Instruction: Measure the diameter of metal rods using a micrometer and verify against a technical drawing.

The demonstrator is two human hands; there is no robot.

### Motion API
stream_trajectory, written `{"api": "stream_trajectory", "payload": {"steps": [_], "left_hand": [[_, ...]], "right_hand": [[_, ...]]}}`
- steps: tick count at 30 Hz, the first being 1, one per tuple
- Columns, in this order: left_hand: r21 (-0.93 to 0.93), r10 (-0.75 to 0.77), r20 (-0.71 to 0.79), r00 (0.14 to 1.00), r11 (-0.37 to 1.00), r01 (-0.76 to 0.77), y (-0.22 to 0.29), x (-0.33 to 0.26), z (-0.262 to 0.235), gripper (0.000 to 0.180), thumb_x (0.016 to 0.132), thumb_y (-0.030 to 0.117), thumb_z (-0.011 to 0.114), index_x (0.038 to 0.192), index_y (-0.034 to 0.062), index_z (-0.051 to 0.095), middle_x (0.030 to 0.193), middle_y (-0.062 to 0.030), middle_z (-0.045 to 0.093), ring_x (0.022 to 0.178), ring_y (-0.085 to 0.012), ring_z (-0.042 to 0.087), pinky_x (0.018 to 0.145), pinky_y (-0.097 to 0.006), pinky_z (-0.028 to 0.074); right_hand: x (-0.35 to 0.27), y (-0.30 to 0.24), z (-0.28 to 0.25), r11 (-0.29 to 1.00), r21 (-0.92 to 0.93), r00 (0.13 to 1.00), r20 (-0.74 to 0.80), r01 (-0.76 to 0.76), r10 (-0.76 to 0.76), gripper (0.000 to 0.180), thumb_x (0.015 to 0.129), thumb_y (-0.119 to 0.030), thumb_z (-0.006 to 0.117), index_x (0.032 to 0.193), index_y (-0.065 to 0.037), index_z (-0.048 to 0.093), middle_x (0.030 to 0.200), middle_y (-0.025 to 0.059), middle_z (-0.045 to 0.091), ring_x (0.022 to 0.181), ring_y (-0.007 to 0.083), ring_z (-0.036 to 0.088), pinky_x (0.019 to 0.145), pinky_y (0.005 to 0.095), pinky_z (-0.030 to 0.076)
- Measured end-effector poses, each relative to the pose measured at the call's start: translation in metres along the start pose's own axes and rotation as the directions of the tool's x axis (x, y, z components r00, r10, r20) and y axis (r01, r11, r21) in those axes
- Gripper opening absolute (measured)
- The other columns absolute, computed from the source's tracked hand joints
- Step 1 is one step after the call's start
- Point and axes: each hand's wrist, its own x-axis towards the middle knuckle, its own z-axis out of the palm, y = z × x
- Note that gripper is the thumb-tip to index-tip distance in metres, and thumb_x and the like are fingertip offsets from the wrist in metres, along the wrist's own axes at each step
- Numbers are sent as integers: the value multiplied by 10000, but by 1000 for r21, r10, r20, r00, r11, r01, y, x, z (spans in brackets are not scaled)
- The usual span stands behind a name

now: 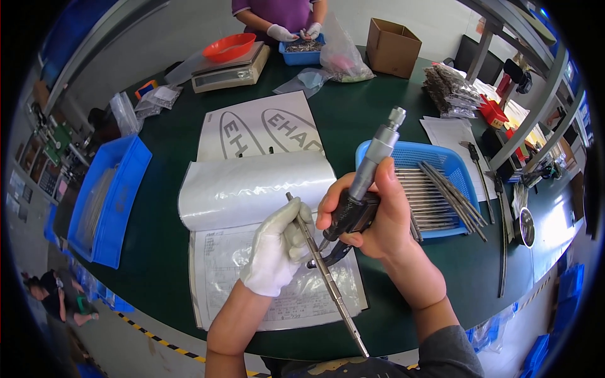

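My left hand (275, 250), in a white glove, is closed round the upper part of a slim steel shaft (331, 285) with stepped grooves. The shaft slants down toward me over an open binder (220, 277) with clear sleeves. My bare right hand (394, 217) grips a micrometer (373, 160) with a silver thimble pointing up and a dark frame. Its measuring jaws are around or right beside the shaft, just below the gloved fingers; whether they touch it I cannot tell. Right of the micrometer, a light-blue basket (469, 165) holds several similar steel shafts (428, 198).
A blue bin (135, 170) stands at the left. Across the green table (170, 252), a gloved co-worker (277, 12) handles small parts in a blue tray (301, 58). Nearby are a scale (230, 74), a cardboard box (392, 47) and bagged parts (449, 91). Long tools (502, 233) lie at the right.
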Motion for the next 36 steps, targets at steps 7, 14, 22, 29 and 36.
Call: {"api": "stream_trajectory", "payload": {"steps": [7, 14, 22, 29, 36], "left_hand": [[-38, -6, 7, 1000, 999, 6, -1, 3, -3, 314, 1009, 302, 440, 842, 64, 561, 556, 15, 440, 382, -55, 279, 356, -199, 200], [-9, 5, 8, 1000, 1000, -5, 0, 4, -3, 327, 1011, 312, 431, 843, 64, 562, 557, 19, 435, 376, -55, 267, 355, -206, 197], [7, 16, 9, 1000, 1000, -16, 0, 5, -6, 305, 1001, 315, 461, 839, 73, 552, 594, 22, 452, 399, -57, 310, 369, -199, 228], [8, 348, -153, 925, 936, -351, 31, -11, -9, 286, 991, 325, 485, 797, 119, 525, 583, 33, 451, 415, -58, 374, 370, -204, 279], [107, 668, -485, 565, 686, -719, 62, -73, -128, 366, 1010, 379, 411, 711, 168, 419, 551, 48, 247, 417, -87, 194, 387, -263, 168]], "right_hand": [[2, 0, 1, 999, -43, 999, -32, -29, 28, 815, 917, -694, 307, 859, 54, 625, 773, 211, 662, 446, 143, 518, 360, 203, 350], [2, -1, 1, 999, -45, 999, -32, -26, 24, 806, 917, -691, 311, 861, 50, 623, 763, 208, 658, 436, 136, 499, 365, 205, 346], [2, 2, -2, 998, -58, 999, 45, -23, 26, 770, 934, -663, 323, 881, 39, 633, 776, 169, 671, 430, 112, 474, 380, 212, 337], [8, -3, 4, 994, -103, 991, -133, -31, 17, 787, 961, -598, 159, 831, 41, 600, 721, 216, 635, 387, 157, 452, 331, 221, 335], [-28, 6, 46, 195, -932, 952, 300, 306, -59, 325, 937, -205, 482, 1101, 11, 662, 655, 88, 634, 524, 189, 600, 504, 308, 472]]}}
